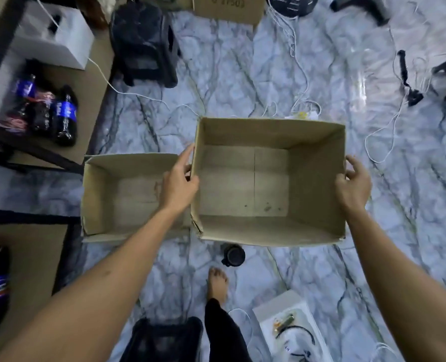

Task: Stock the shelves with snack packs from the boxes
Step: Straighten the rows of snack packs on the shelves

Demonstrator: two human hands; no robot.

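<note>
Empty cardboard box (268, 184): light, stiff-walled, likely flexes at rims. Left hand (180, 184) grip pinches left wall; right hand (353, 184) grip clasps right wall. Hold opposite walls.

Marble floor (242, 74) bears 1 open box (104, 194), cables (297, 61), stools (143, 45).

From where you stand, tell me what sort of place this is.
Probably a small shop's stockroom or a home storage room. A shelf on the left holds cola bottles, both hands hold an empty cardboard box beside another, and loose cables trail across the marble-patterned floor.
</note>
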